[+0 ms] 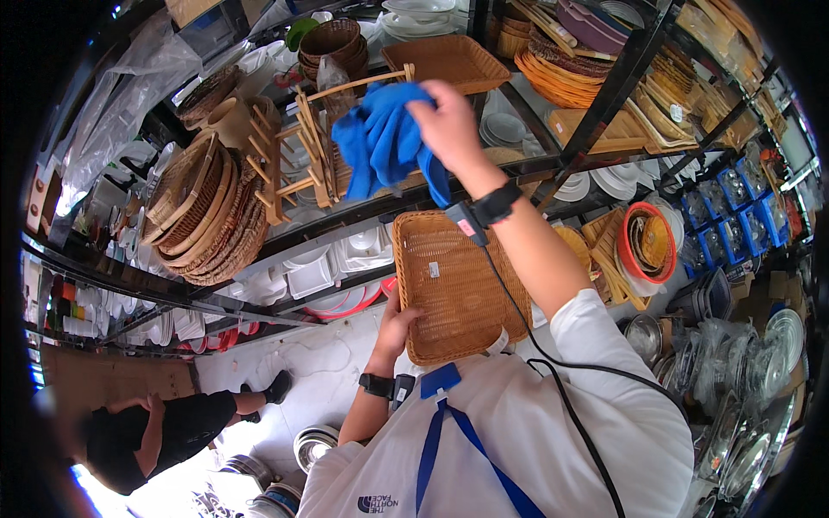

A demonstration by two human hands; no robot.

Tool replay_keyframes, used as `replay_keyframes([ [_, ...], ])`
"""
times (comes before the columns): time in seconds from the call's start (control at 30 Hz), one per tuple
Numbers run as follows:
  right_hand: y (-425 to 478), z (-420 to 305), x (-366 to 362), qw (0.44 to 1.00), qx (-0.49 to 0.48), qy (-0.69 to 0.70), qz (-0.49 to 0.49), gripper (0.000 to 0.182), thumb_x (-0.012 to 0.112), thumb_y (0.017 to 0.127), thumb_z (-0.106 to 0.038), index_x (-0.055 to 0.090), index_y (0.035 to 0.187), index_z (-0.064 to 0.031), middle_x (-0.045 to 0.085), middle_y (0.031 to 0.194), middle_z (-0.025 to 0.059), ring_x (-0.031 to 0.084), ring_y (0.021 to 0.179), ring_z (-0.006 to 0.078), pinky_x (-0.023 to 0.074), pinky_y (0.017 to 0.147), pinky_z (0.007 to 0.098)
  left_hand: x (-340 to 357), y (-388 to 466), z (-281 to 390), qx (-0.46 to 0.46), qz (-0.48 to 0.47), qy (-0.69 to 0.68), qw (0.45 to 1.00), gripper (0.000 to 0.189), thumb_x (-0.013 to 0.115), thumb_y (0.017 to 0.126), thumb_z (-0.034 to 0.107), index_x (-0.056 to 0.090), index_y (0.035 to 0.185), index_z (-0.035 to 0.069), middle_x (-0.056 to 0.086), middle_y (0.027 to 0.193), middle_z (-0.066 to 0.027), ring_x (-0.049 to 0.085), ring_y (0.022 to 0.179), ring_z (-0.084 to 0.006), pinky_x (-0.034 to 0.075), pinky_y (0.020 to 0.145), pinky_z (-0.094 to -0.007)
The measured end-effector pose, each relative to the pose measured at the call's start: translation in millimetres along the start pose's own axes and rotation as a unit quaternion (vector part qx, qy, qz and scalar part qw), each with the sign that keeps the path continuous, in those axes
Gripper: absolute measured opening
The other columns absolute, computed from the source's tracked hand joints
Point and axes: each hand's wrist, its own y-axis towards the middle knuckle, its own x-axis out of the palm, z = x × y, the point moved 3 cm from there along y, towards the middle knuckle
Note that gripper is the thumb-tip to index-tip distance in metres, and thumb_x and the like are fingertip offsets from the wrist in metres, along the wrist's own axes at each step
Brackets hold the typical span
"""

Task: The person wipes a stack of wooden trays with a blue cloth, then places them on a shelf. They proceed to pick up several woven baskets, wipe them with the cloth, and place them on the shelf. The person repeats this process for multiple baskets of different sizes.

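Observation:
A rectangular woven wicker basket (466, 291) is tilted in front of my chest, its inside facing up and small tags on it. My left hand (394, 327) grips its left side, the thumb over the rim. Above the basket, my right hand (447, 126) holds a crumpled blue cloth (388, 133) that hangs down in folds. The cloth is in front of the shelf edge and covers part of a wooden rack (317, 155). Another shallow wicker tray (447, 61) lies on the shelf behind my right hand.
Stacked round baskets (207, 213) stand on the shelf at left, orange woven trays (560, 78) at upper right. A black metal shelf beam (291, 243) crosses before me. Stacked metalware (725, 401) is at right. Another person (155, 430) is at lower left. A black cable (570, 366) runs from my right wrist.

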Motion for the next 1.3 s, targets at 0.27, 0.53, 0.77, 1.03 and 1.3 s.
replay_keyframes([
  [0.27, -2, -114, -142, 0.937, -0.136, 0.308, 0.089, 0.026, 0.05, 0.092, -0.002, 0.052, 0.118, -0.0013, 0.062, 0.113, 0.0125, 0.061, 0.1, 0.0239, 0.049, 0.091, 0.0388, 10, 18, 4, -0.036, -0.021, -0.026, 0.999, 0.069, 0.049, 0.077, -0.005, 0.03, 0.143, 0.002, 0.046, 0.137, -0.0115, 0.045, 0.126, -0.0236, 0.037, 0.104, -0.0339],
  [0.53, -141, -12, -155, 0.93, 0.019, -0.257, -0.261, 0.074, 0.068, 0.083, -0.024, 0.032, 0.144, -0.0048, 0.022, 0.151, 0.0249, 0.026, 0.138, 0.041, 0.0225, 0.112, 0.0486, 40, 55, 9, -0.061, -0.083, -0.056, 0.993, 0.068, 0.048, 0.074, -0.002, 0.036, 0.141, 0.002, 0.053, 0.129, -0.0112, 0.051, 0.118, -0.0239, 0.04, 0.1, -0.0341],
  [0.77, -201, 59, -139, 0.833, 0.263, -0.433, -0.221, 0.097, 0.08, 0.064, -0.048, 0.035, 0.141, -0.0085, 0.022, 0.146, 0.0325, 0.024, 0.132, 0.0566, 0.0262, 0.108, 0.0574, 70, 63, 7, -0.045, -0.102, -0.015, 0.994, 0.076, 0.05, 0.072, -0.005, 0.03, 0.145, 0.002, 0.052, 0.13, -0.01, 0.051, 0.115, -0.0211, 0.041, 0.098, -0.0316],
  [1.03, -197, 85, -124, 0.92, 0.172, -0.347, -0.069, 0.044, 0.073, 0.067, -0.023, 0.063, 0.102, 0.0001, 0.054, 0.108, 0.02, 0.056, 0.097, 0.0382, 0.0475, 0.085, 0.0432, 85, 51, 29, -0.034, -0.139, 0.15, 0.978, 0.088, 0.055, 0.07, -0.005, 0.019, 0.15, 0.002, 0.046, 0.137, -0.0114, 0.048, 0.12, -0.0178, 0.041, 0.097, -0.0288],
  [1.3, -143, 51, -133, 0.939, 0.057, -0.324, -0.099, 0.025, 0.07, 0.067, -0.01, 0.055, 0.087, -0.0033, 0.057, 0.088, 0.0158, 0.056, 0.087, 0.0385, 0.0451, 0.075, 0.0443, 62, 58, 24, -0.002, -0.105, 0.061, 0.993, 0.085, 0.054, 0.068, -0.006, 0.024, 0.148, 0.001, 0.046, 0.138, -0.012, 0.048, 0.122, -0.0218, 0.039, 0.101, -0.0309],
])
